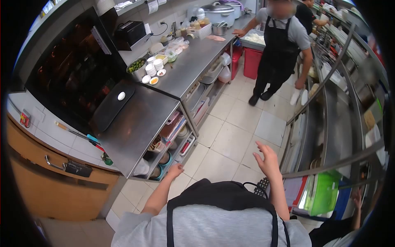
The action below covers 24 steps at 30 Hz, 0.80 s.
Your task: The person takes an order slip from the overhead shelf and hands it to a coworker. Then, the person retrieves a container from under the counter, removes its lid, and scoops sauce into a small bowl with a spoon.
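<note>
My right hand (266, 159) is raised over the tiled floor, its fingers apart and nothing in it. Lower and to the left, my left hand (175, 169) hangs beside the shelves under the steel counter (150, 109); its fingers look loosely curled and I see nothing in them. On the counter lies a black tray (113, 108) with a small white dish (121, 96) on it. The nearest shelves hold a teal container (165, 160) and a white tray with red items (187, 145).
A person in a black apron (282, 45) stands in the aisle, one hand on the far counter. Stacked white bowls (151, 68) and a pot of green fruit (136, 66) stand on the left. Steel racks (329, 111) line the right, above a green crate (324, 195). Another person's hand (357, 199) shows lower right.
</note>
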Tool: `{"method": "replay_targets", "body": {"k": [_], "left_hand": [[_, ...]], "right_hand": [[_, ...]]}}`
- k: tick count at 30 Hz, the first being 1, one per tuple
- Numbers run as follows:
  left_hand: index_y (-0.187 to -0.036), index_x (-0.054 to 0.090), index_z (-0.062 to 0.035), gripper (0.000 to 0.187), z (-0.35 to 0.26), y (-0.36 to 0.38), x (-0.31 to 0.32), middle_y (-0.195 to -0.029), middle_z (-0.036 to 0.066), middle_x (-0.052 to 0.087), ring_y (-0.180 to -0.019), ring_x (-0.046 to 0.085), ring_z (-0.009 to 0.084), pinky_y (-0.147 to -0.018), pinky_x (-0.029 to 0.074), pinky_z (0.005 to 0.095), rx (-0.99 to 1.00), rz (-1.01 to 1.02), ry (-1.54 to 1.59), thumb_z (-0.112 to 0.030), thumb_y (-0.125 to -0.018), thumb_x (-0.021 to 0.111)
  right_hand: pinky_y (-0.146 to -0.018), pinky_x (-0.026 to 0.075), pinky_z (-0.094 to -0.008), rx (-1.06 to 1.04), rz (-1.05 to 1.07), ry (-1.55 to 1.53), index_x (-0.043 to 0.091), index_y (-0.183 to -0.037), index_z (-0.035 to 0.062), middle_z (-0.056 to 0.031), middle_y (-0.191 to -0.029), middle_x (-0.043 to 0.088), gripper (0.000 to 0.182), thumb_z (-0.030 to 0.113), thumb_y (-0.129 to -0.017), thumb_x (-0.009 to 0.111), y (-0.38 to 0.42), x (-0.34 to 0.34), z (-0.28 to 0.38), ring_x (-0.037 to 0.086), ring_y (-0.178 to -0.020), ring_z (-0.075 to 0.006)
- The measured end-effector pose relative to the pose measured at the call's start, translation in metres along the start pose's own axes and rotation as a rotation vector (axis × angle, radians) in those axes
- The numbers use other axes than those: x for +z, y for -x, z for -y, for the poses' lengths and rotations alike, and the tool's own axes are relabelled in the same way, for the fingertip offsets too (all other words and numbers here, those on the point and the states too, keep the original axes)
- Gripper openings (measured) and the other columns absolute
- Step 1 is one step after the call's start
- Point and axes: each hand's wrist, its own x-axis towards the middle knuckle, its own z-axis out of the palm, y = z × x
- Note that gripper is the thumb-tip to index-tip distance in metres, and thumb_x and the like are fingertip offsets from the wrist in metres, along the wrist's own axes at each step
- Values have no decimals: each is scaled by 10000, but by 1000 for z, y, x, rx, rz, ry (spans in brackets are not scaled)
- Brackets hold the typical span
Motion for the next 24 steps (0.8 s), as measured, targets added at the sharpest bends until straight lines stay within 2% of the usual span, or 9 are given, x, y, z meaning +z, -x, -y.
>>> {"method": "replay_targets", "body": {"k": [5, 7, 13, 15, 17, 18, 19, 21, 24], "left_hand": [[-1051, 620, -70, 370, -45, -44, -21, -917, 125, 664, -858, 634, 263, -783, 493, 356, 30, -169, 209, -227, -723, 687], [-1041, 623, -65, 341, -67, -69, -43, -915, 125, 663, -841, 636, 260, -775, 496, 353, 41, -219, 249, -204, -734, 676], [-956, 627, -19, 215, -120, -185, -126, -882, 137, 658, -794, 642, 254, -745, 493, 360, 212, -569, 377, -137, -776, 626], [-937, 623, -22, 188, -148, -227, -155, -868, 132, 645, -805, 629, 275, -754, 484, 366, 199, -588, 492, -116, -775, 619], [-943, 616, -28, 190, -177, -258, -188, -879, 133, 625, -838, 607, 295, -765, 473, 373, 325, -685, 272, -108, -770, 622], [-981, 602, -29, 231, -186, -274, -200, -955, 145, 600, -925, 569, 317, -811, 448, 378, 289, -616, 268, -108, -765, 624], [-981, 602, -29, 231, -191, -287, -206, -955, 145, 600, -925, 569, 317, -811, 448, 378, 277, -618, 264, -108, -765, 624], [-1010, 585, -22, 268, -203, -321, -218, -1035, 154, 575, -1009, 533, 325, -865, 424, 378, 361, -696, 169, -109, -760, 623], [-1090, 551, -23, 363, -205, -358, -214, -1225, 187, 463, -1155, 428, 364, -980, 362, 408, 267, -689, 152, -120, -750, 634]], "right_hand": [[-762, 463, -384, -169, 115, -125, 546, -1165, 77, -141, -940, 603, 398, 168, -791, 647, -105, 36, 9, 578, -866, -317], [-774, 461, -393, -322, 157, -115, 551, -1153, 67, -139, -936, 607, 388, 188, -796, 641, -147, 54, 8, 579, -874, -320], [-776, 465, -401, -326, 260, -95, 563, -1139, 73, -144, -914, 612, 371, 216, -804, 635, -277, 92, -7, 578, -885, -323], [-774, 467, -401, -300, 240, -99, 569, -1132, 76, -147, -917, 614, 362, 218, -805, 635, -320, 96, -16, 580, -882, -327], [-771, 469, -401, -268, 229, -109, 575, -1124, 80, -150, -920, 616, 353, 220, -806, 634, -359, 102, -31, 581, -878, -332], [-771, 471, -398, -232, 202, -123, 581, -1116, 81, -153, -933, 619, 347, 222, -804, 637, -378, 109, -43, 582, -887, -335], [-772, 473, -395, -198, 178, -142, 587, -1107, 81, -156, -946, 623, 341, 223, -802, 640, -394, 114, -53, 583, -895, -338], [-762, 488, -342, -101, 192, -170, 599, -1099, 39, -157, -972, 632, 330, 152, -794, 656, -430, 120, -72, 620, -858, -275], [-766, 489, -359, -7, 129, -165, 613, -1084, 51, -159, -975, 639, 333, 182, -782, 665, -498, 134, -115, 628, -862, -289]]}}
